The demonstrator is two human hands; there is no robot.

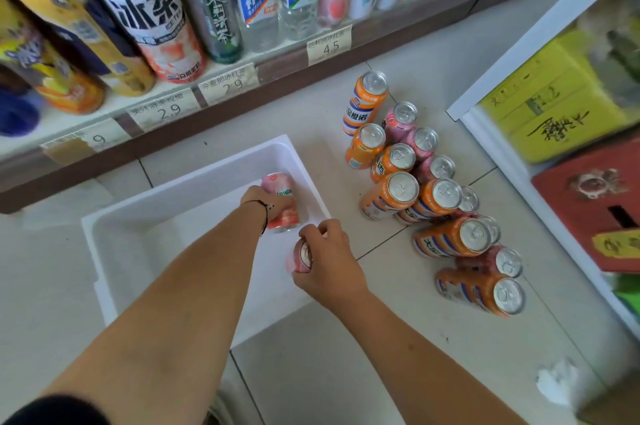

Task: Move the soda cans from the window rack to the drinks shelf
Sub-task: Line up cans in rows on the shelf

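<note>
**Two-Hand Can Handling at the White Foam Box**

Both hands work inside the white rectangular foam box [194,182], which sits on the pale tiled floor [398,355] below the brown-edged drinks shelf [242,78].

Left hand [268,205]: reaches to the far right corner of the box, fingers curled round a pink aluminium soda can [282,196] lying tilted against the box wall. A black cord [265,213] circles the wrist.

Right hand [329,265]: at the near right rim of the box, fingers wrapped round a second pink soda can [300,260], silver top facing the camera. Each hand appears to take one can so that two move per trip.

Remaining stock: a cluster of orange and pink soda cans [426,196] stands upright on the floor to the right, packed touching, tops up, presumably staged for easy pick-up.

The shelf at far left holds tall plastic drink bottles [207,2] above paper price tags [228,83]. Whether the cans are going in or coming out cannot be told.
</note>
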